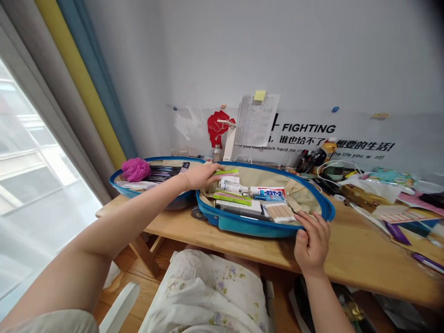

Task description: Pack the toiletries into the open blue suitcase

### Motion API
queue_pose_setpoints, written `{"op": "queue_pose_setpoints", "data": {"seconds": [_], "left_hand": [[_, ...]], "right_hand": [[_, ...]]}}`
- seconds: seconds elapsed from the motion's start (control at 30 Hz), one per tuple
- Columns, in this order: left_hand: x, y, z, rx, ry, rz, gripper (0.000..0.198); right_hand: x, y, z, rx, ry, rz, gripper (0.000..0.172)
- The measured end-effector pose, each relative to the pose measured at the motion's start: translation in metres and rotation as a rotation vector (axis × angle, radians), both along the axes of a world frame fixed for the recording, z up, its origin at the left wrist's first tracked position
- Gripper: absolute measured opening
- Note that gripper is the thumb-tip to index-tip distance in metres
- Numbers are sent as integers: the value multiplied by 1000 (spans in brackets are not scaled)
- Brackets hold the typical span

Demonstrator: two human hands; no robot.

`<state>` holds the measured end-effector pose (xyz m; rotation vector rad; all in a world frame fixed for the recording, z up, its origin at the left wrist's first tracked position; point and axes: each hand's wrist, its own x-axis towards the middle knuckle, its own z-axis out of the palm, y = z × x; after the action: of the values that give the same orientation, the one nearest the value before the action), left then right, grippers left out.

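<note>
An open blue suitcase (243, 224) lies on the wooden desk (350, 259), its near half lined in beige and filled with toiletries. My left hand (200, 176) reaches across its far left corner, fingers closed on a thin light-green stick-shaped item (227, 172). My right hand (312, 243) rests on the near right rim, fingers curled over the edge beside a pack of cotton swabs (280, 212). Inside lie a white and blue tube (268, 191), another green item (231, 200) and a flat dark box (239, 212).
The suitcase's other half (121, 182) at left holds a pink bath pouf (134, 169) and dark items. Clutter of papers, cables, a bottle (328, 149) and packets covers the desk's right side. A curtain and window stand at left. My lap sits under the desk's front edge.
</note>
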<state>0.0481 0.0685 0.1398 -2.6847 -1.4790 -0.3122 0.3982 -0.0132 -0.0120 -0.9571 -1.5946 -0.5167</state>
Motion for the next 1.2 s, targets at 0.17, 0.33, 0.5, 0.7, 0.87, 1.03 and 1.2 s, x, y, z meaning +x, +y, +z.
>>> {"op": "queue_pose_setpoints", "data": {"seconds": [0.17, 0.33, 0.5, 0.7, 0.87, 1.03, 1.2], "left_hand": [[46, 17, -25, -131, 125, -155, 39], [62, 29, -43, -162, 213, -207, 36], [65, 30, -50, -166, 257, -200, 37], [68, 30, -51, -106, 208, -180, 35], [22, 31, -25, 25, 19, -98, 35], [-81, 23, 0, -175, 134, 279, 49], [-148, -6, -1, -629, 252, 417, 65]], "right_hand": [[-1, 0, 1, 12, -1, 9, 29], [1, -1, -1, -37, 9, -6, 30], [1, 0, 0, -34, 4, -13, 30], [1, 2, 0, 24, -33, -15, 30], [0, 2, 1, 35, -26, -4, 30], [-2, 3, 1, 34, -26, 3, 29], [1, 3, -2, 4, -12, -15, 32]]}}
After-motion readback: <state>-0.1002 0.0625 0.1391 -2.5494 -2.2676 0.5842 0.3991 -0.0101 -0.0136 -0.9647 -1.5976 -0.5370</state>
